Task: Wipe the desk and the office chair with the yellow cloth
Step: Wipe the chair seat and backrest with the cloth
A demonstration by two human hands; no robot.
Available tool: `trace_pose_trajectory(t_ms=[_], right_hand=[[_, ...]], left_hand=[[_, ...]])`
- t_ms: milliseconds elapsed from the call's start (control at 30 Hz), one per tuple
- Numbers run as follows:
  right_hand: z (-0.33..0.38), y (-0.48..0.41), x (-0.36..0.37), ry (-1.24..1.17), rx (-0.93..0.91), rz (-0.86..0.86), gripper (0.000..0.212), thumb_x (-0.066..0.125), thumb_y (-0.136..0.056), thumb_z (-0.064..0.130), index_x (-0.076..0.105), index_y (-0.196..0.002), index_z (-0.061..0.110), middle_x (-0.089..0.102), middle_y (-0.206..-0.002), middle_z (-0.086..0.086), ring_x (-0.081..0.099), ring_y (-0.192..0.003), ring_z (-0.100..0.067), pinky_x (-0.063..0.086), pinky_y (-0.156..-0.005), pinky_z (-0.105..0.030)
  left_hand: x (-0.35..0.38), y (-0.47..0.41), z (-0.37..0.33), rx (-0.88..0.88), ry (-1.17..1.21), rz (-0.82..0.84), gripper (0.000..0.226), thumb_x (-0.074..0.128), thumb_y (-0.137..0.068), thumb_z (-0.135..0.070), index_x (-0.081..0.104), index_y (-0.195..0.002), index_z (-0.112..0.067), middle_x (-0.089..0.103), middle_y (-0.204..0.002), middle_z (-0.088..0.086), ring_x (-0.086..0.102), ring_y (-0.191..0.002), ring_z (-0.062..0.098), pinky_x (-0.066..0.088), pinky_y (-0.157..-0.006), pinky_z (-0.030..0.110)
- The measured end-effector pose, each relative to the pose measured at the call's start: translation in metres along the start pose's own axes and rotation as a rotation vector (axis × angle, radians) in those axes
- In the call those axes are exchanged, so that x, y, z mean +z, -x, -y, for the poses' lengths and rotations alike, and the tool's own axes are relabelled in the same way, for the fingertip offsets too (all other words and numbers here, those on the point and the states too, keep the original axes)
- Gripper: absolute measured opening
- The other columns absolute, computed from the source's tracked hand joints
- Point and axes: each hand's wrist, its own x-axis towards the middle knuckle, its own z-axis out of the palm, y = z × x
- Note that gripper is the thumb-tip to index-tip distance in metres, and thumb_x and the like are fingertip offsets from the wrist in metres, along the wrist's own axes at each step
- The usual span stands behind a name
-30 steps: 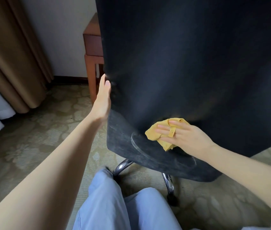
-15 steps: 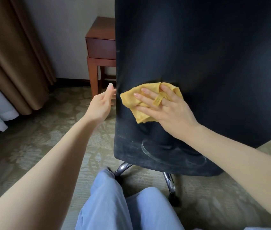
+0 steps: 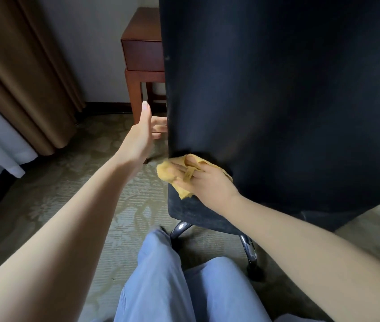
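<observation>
Right hand (image 3: pixel 207 182) holds the yellow cloth (image 3: pixel 168 174) bunched under its fingers and presses it on the office chair (image 3: pixel 277 101). Fingers lie nearly flat, a fold of cloth is lapped over the fingertips, and a narrow cloth tag crosses the knuckles. Thumb hidden.
Cloth sits at the lower left corner of the dark backrest, right where it meets the seat (image 3: pixel 191 212). One end sticks out past the backrest's left edge, another hangs below the palm.
Left hand (image 3: pixel 140 138) is at the backrest's left edge, above the cloth: thumb straight up and clear of the chair, fingers stretched to the edge, tips hidden behind it. Nothing held.
Chrome base legs (image 3: pixel 250 249) show under the seat.
Wooden table (image 3: pixel 142 54) with a drawer stands behind the chair's left edge, against the wall. Brown curtain (image 3: pixel 21 77) far left. Patterned carpet (image 3: pixel 45 194) below. Knees in blue trousers (image 3: pixel 161 275) at bottom centre, just short of the chair base.
</observation>
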Motion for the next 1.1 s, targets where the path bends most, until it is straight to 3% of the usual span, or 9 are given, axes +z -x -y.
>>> trace_pose_trajectory(t_ms=[133,233,367,433,500,600,767,933,1100], right_hand=[[0.013,0.014,0.016,-0.066,-0.008,0.037,0.068,0.034,-0.100,0.022,-0.012,-0.149,0.015,-0.010,-0.159,0.000,-0.007,-0.146,-0.021,-0.022,-0.108,-0.038],[0.012,0.034,0.031,0.101,-0.113,0.149,0.066,0.032,-0.102,0.029,-0.016,-0.147,0.020,-0.010,-0.159,0.005,-0.011,-0.145,-0.019,-0.034,-0.088,-0.043],[-0.006,0.059,0.046,0.107,-0.117,0.159,0.051,0.023,-0.102,0.027,0.006,-0.148,0.042,0.005,-0.156,0.022,-0.004,-0.143,0.001,-0.035,-0.097,-0.028],[-0.017,0.070,0.053,0.167,-0.183,0.112,0.062,0.031,-0.102,0.023,-0.010,-0.148,0.032,-0.015,-0.155,0.014,-0.015,-0.144,-0.009,-0.034,-0.095,-0.038],[-0.031,0.081,0.051,0.143,-0.158,0.113,0.070,0.036,-0.101,0.018,-0.016,-0.147,0.028,-0.038,-0.142,0.010,-0.031,-0.136,-0.012,-0.033,-0.095,-0.040],[-0.055,0.088,0.038,0.114,-0.089,0.074,0.070,0.035,-0.101,0.013,-0.014,-0.148,0.030,-0.044,-0.137,0.013,-0.040,-0.125,-0.012,-0.029,-0.100,-0.042],[-0.083,0.090,0.008,0.199,-0.026,-0.114,0.066,0.033,-0.101,0.025,-0.017,-0.144,0.034,-0.030,-0.146,0.016,-0.024,-0.136,-0.014,-0.019,-0.112,-0.042],[-0.082,0.080,-0.006,0.240,-0.010,-0.270,0.060,0.058,-0.088,0.040,0.030,-0.142,0.044,0.024,-0.150,0.020,0.025,-0.140,-0.006,0.021,-0.115,-0.032],[-0.070,0.049,-0.009,0.223,-0.006,-0.322,0.057,0.058,-0.090,0.033,0.035,-0.142,0.039,0.025,-0.152,0.016,0.024,-0.140,-0.008,0.018,-0.115,-0.035]], left_hand=[[-0.002,0.003,0.013,-0.030,0.065,0.091,0.063,0.003,-0.097,-0.060,0.055,-0.124,-0.036,0.048,-0.142,-0.008,0.039,-0.134,0.015,0.019,-0.109,0.033],[0.007,0.009,0.019,-0.067,0.119,0.137,0.063,0.005,-0.096,-0.060,0.040,-0.142,-0.034,0.040,-0.146,-0.014,0.035,-0.137,0.014,0.020,-0.111,0.031],[0.017,0.015,0.022,-0.094,0.169,0.183,0.063,0.005,-0.095,-0.061,0.023,-0.150,-0.034,0.027,-0.155,-0.011,0.025,-0.143,0.013,0.008,-0.119,0.045],[0.018,0.015,0.021,-0.102,0.186,0.185,0.065,0.005,-0.095,-0.061,0.019,-0.152,-0.031,0.022,-0.157,-0.010,0.021,-0.144,0.014,0.005,-0.119,0.047],[0.019,0.018,0.019,-0.099,0.198,0.178,0.064,0.006,-0.097,-0.058,0.016,-0.152,-0.027,0.019,-0.158,-0.009,0.020,-0.144,0.012,0.007,-0.119,0.038],[0.021,0.025,0.016,-0.084,0.207,0.168,0.061,0.009,-0.099,-0.054,0.019,-0.151,-0.024,0.022,-0.157,-0.008,0.023,-0.142,0.010,0.016,-0.103,0.022],[0.019,0.030,0.015,-0.085,0.225,0.143,0.062,0.005,-0.099,-0.053,0.030,-0.148,-0.024,0.034,-0.152,-0.007,0.030,-0.139,0.013,0.021,-0.099,0.023],[0.011,0.021,0.013,-0.075,0.176,0.089,0.065,0.003,-0.100,-0.051,0.050,-0.132,-0.020,0.050,-0.134,-0.004,0.042,-0.121,0.009,0.022,-0.106,0.028],[0.007,0.016,0.015,-0.041,0.140,0.091,0.057,0.003,-0.101,-0.050,0.056,-0.110,-0.028,0.056,-0.113,-0.008,0.047,-0.113,0.009,0.027,-0.105,0.028]])
